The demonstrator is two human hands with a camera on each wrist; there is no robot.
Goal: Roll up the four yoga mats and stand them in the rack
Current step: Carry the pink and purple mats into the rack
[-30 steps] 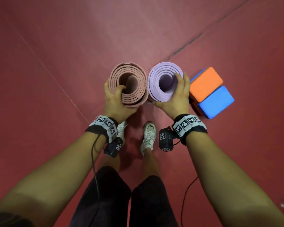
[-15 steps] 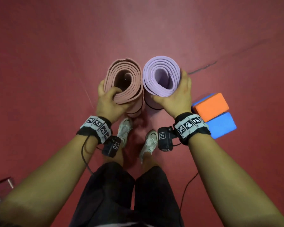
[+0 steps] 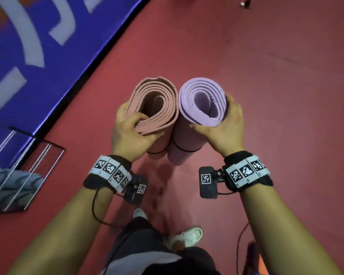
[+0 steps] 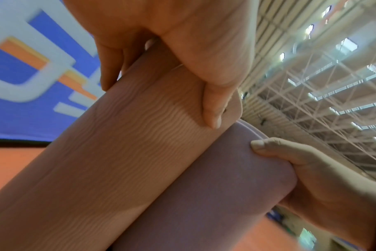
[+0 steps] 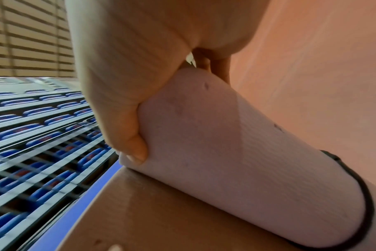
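Two rolled mats hang upright side by side above the red floor, seen end-on in the head view. My left hand (image 3: 131, 130) grips the top of the pink mat (image 3: 154, 104), thumb hooked into its core. My right hand (image 3: 224, 124) grips the lilac mat (image 3: 202, 102) around its upper end. Each roll carries a black elastic band lower down. From the left wrist, the pink mat (image 4: 118, 152) lies against the lilac mat (image 4: 215, 186). The right wrist view has the lilac mat (image 5: 236, 152) with its band, held by my right hand (image 5: 127, 101).
A wire rack (image 3: 28, 167) stands at the left edge on the floor, with a grey rolled mat (image 3: 6, 183) lying in it. A blue banner wall (image 3: 38, 46) runs behind it. My shoes (image 3: 187, 237) are below the mats. Red floor (image 3: 276, 86) stretches to the right.
The view has swung left: the orange and blue blocks have left the frame, and the rack and blue wall have come in. Both mats are lifted off the floor, still held in both hands.
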